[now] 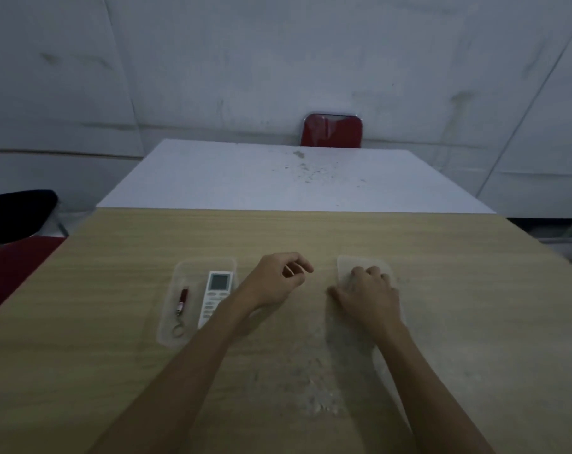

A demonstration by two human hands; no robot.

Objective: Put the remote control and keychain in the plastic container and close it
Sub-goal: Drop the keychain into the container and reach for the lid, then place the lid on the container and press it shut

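A clear plastic container (pixel 176 283) lies open on the wooden table (pixel 114 244), left of centre. Inside it rest a white remote control (pixel 215 294) with a small screen and, to its left, a red keychain (pixel 181 308) with a metal ring. My left hand (pixel 276 280) hovers just right of the container, fingers loosely curled, holding nothing. My right hand (pixel 366 293) lies flat on the clear lid (pixel 346 267), which sits on the table to the right; the fingers press on it and the hand hides much of it.
A white table (pixel 278 178) butts against the far edge of the wooden one. A red chair (pixel 332 131) stands behind it. A dark chair (pixel 15 214) with a red seat is at the left. A pale smudge marks the wood near me.
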